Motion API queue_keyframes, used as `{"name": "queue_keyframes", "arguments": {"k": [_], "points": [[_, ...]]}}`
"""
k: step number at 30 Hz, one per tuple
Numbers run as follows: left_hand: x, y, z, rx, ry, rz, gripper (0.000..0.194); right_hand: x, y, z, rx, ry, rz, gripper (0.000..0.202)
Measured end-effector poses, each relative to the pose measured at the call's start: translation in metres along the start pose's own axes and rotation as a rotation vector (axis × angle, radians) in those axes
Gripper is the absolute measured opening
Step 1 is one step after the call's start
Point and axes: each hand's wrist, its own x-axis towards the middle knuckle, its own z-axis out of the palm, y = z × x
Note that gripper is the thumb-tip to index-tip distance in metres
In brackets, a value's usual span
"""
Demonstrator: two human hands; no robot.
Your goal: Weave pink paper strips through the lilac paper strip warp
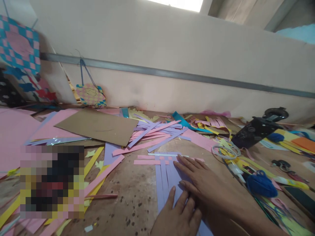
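Several purple paper strips (161, 183) lie side by side on the brown table, with pink strips (145, 162) woven across their upper ends. A thin white strip (157, 154) runs along the top of the weave. My right hand (199, 177) rests flat over the right part of the purple strips, its fingers stretched toward the woven end. Below it, my left hand (177, 213) lies on the lower purple strips with its fingers apart and slightly bent. Neither hand shows anything held.
Loose purple and pink strips (157, 131) and a brown board (98, 126) lie behind. At the right are a black tape dispenser (256, 129), blue yarn (262, 185) and a phone (299, 198). A blurred patch (51, 182) covers the left. A woven ornament (91, 94) hangs on the wall.
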Motion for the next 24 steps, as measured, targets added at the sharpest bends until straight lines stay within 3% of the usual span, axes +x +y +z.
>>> {"name": "queue_keyframes", "arguments": {"k": [12, 16, 20, 24], "points": [[0.001, 0.000, -0.011, -0.093, -0.033, -0.020, 0.044, 0.001, -0.005, 0.012, 0.006, 0.046, 0.005, 0.065], [0.001, 0.001, -0.018, -0.164, -0.020, -0.044, 0.042, 0.000, -0.007, 0.005, -0.004, 0.042, -0.015, 0.064], [-0.001, -0.010, -0.051, -0.275, 0.001, -0.123, 0.056, 0.001, -0.005, -0.002, -0.017, 0.085, -0.047, 0.061], [-0.013, -0.037, -0.096, -0.210, -0.050, -0.336, 0.041, 0.004, -0.004, 0.012, 0.028, 0.140, -0.150, 0.061]]}}
